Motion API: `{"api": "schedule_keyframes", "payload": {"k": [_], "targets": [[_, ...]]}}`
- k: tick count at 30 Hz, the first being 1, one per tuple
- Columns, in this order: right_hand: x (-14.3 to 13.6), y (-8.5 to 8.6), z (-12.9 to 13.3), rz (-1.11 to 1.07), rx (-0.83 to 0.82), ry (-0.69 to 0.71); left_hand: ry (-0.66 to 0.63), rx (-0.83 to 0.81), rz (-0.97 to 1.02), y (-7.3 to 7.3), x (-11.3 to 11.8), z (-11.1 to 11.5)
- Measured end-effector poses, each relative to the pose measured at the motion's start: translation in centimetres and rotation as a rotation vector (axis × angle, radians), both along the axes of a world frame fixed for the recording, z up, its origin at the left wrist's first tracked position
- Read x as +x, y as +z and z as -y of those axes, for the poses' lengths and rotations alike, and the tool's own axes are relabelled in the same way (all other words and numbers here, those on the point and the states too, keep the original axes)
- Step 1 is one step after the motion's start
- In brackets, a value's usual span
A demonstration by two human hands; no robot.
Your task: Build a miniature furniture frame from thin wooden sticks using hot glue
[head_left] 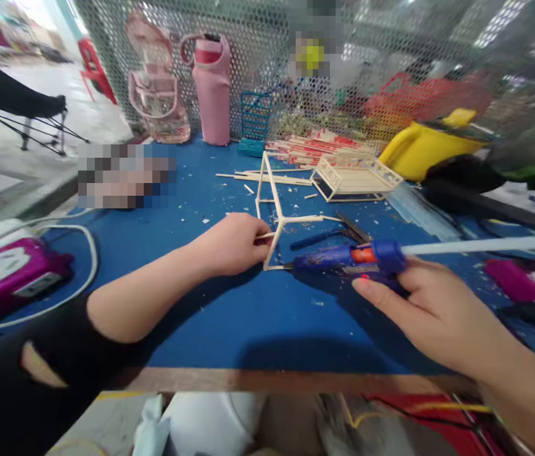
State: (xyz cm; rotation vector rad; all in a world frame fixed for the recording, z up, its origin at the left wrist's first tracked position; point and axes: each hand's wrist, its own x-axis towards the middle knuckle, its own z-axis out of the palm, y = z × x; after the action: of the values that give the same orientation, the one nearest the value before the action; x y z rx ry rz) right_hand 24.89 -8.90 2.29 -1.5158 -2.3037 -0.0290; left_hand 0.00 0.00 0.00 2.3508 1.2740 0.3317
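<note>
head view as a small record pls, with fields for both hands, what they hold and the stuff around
left hand: pinches a thin stick at the frame
right hand: grips the glue gun
glue gun: blue, nozzle at the frame's bottom; contact unclear
table: blue, scattered with scraps
behind gun: dark tool, partly hidden
far right: wooden model, yellow item
far left: two bottles
near left: purple device, white cord

A perforated panel stands behind the blue worktop. A black chair stands on the pale floor.
</note>
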Motion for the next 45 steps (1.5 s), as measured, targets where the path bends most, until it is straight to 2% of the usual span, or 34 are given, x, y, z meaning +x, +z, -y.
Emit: {"api": "schedule_keyframes", "payload": {"k": [5, 10, 16, 21, 28, 37, 45], "targets": [[-0.3, -0.2, 0.0, -0.017, -0.016, 0.01, 0.011, 0.015, -0.007, -0.2, 0.0, 0.0], [-0.2, 0.2, 0.3, -0.025, -0.057, -0.036, 0.02, 0.007, 0.006, -0.1, 0.0, 0.1], [0.5, 0.5, 1.2, -0.035, -0.038, -0.022, 0.049, -0.013, 0.032, -0.1, -0.1, 0.0], [0.8, -0.2, 1.7, -0.042, -0.08, -0.099, 0.081, -0.045, 0.061, -0.2, -0.2, 0.0], [-0.1, -1.5, 1.0, -0.078, -0.066, -0.084, 0.072, -0.024, 0.048, -0.3, -0.2, -0.1], [0.1, -1.4, 1.0, -0.025, -0.006, -0.05, 0.064, -0.045, 0.042, 0.1, -0.3, -0.1], [0.2, -1.2, 1.2, -0.067, -0.03, -0.081, 0.058, -0.091, 0.069, 0.2, -0.3, 0.0]]}}
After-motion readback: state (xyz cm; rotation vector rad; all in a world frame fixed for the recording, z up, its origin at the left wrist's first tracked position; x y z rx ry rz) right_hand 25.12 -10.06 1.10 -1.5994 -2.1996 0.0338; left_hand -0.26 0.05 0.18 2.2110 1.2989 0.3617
